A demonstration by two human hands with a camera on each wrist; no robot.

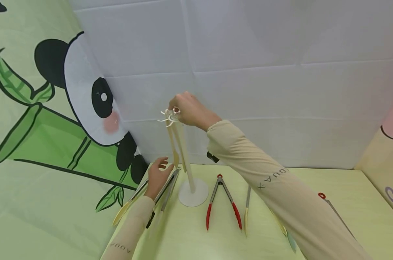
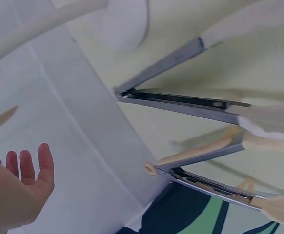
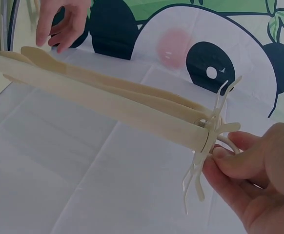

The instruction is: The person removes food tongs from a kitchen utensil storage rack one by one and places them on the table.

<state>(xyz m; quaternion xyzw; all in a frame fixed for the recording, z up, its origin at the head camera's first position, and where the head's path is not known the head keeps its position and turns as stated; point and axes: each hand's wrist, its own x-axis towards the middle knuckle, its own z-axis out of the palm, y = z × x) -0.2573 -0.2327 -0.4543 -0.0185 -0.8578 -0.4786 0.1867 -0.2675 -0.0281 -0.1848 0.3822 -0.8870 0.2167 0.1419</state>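
A white utensil stand (image 1: 189, 173) rises from a round base, with thin curved hooks (image 3: 222, 95) fanning out at its top. My right hand (image 1: 191, 110) pinches the white loop (image 3: 230, 144) at the very top of the stand. Wooden utensils (image 3: 132, 90) hang from the hooks along the pole. Lower down, my left hand (image 1: 158, 177) holds nothing, its fingers apart, close to the hanging utensils' lower ends. Beneath it lie metal tongs with pale tips (image 2: 181, 109), spread in a V, and a second pair of tongs (image 2: 205, 160) beside them.
Red-tipped tongs (image 1: 209, 213) lie spread right of the base. Farther right are a slim utensil with a yellowish end (image 1: 246, 213), one with a greenish tip (image 1: 291, 241), and a red-ringed tool (image 1: 321, 195), partly behind my right sleeve. A pale cloth wall (image 1: 264, 137) borders the table's back.
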